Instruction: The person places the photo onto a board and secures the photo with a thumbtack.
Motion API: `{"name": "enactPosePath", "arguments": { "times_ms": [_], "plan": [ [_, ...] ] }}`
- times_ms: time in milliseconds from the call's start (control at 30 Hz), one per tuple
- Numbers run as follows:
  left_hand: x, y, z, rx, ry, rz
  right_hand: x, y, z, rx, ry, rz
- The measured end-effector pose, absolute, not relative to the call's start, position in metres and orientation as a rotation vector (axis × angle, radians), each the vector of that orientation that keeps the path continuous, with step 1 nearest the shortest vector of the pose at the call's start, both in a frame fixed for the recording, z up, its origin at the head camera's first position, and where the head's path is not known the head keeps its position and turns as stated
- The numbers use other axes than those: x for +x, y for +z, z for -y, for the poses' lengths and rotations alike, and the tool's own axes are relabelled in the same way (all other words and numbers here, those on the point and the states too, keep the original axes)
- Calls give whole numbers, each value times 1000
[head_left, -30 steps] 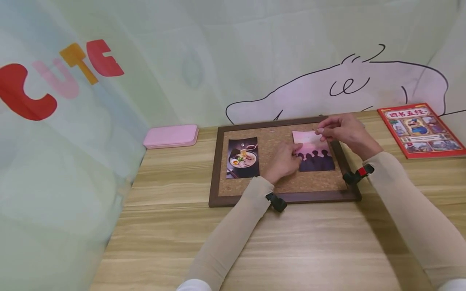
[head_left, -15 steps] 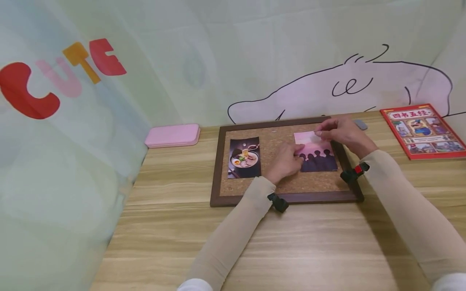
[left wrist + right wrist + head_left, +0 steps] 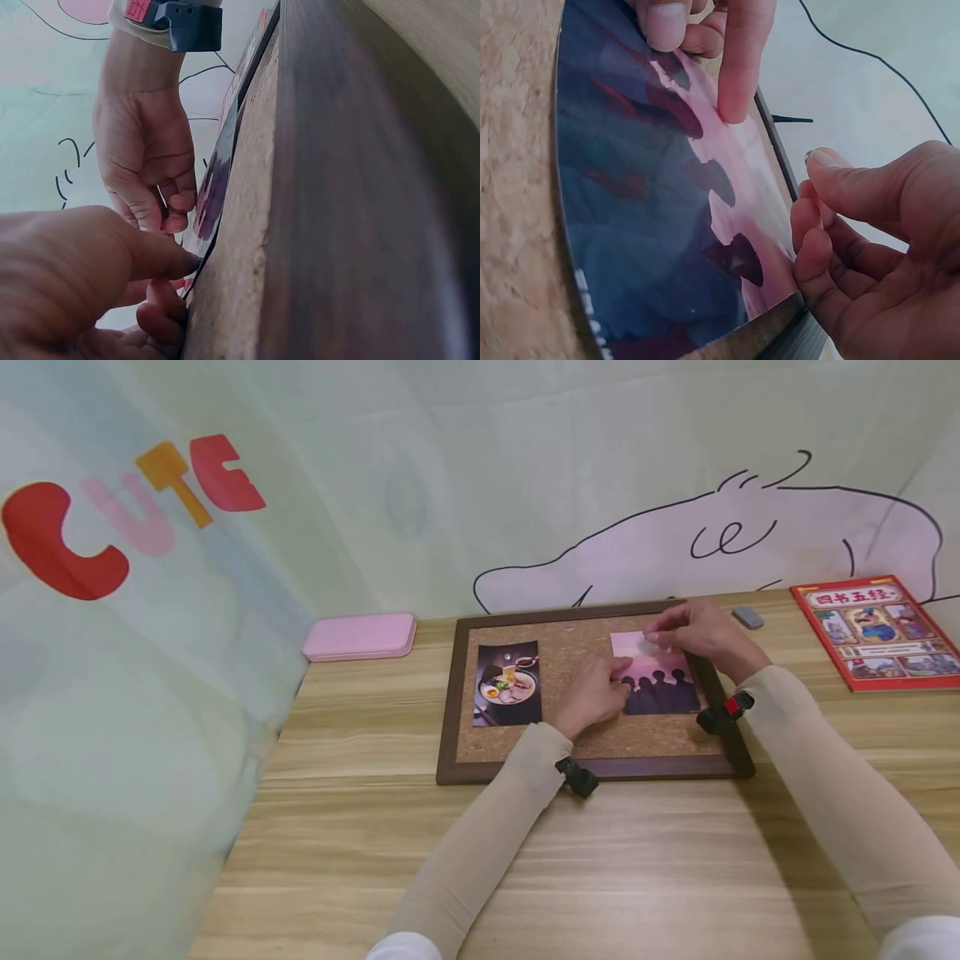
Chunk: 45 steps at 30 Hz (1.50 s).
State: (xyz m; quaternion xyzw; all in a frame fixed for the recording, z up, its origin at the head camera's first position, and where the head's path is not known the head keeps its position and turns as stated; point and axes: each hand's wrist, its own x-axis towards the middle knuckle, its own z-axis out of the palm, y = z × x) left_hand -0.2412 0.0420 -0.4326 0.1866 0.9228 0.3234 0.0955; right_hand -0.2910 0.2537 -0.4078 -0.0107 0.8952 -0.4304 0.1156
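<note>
A framed cork board (image 3: 573,639) lies on the table. On its right half is a photo (image 3: 662,695) of dark silhouettes against a pink sky. My left hand (image 3: 592,692) rests at the photo's left edge, its fingertips pressing on the print. Over the photo's upper part, my right hand (image 3: 703,628) pinches a small thumbtack between thumb and forefinger; only a shiny bit of the tack (image 3: 808,156) shows in the right wrist view. Whether its point touches the photo cannot be told. A ramen photo (image 3: 507,687) with a silver tack (image 3: 507,657) near its top sits on the left half.
A pink case (image 3: 360,637) lies at the table's back left. Beyond the board's upper right corner is a small grey block (image 3: 747,617). A red illustrated book (image 3: 873,631) lies at the far right. A printed cloth (image 3: 375,510) hangs behind the table.
My right hand has shifted slightly left and down over the photo, uncovering the grey block behind it. The left hand keeps its place on the print. The head view has turned slightly.
</note>
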Motion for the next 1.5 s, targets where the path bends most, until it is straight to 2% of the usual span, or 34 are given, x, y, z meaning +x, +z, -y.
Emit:
{"name": "enactPosePath", "arguments": {
  "times_ms": [900, 1500],
  "plan": [
    [-243, -434, -40, 586, 1022, -2699, -295, -421, -256, -132, -1190, -2607],
    [-242, -433, -43, 574, 955, -2745, -288, -430, -249, -87, -1295, -2721]
  ]
}}
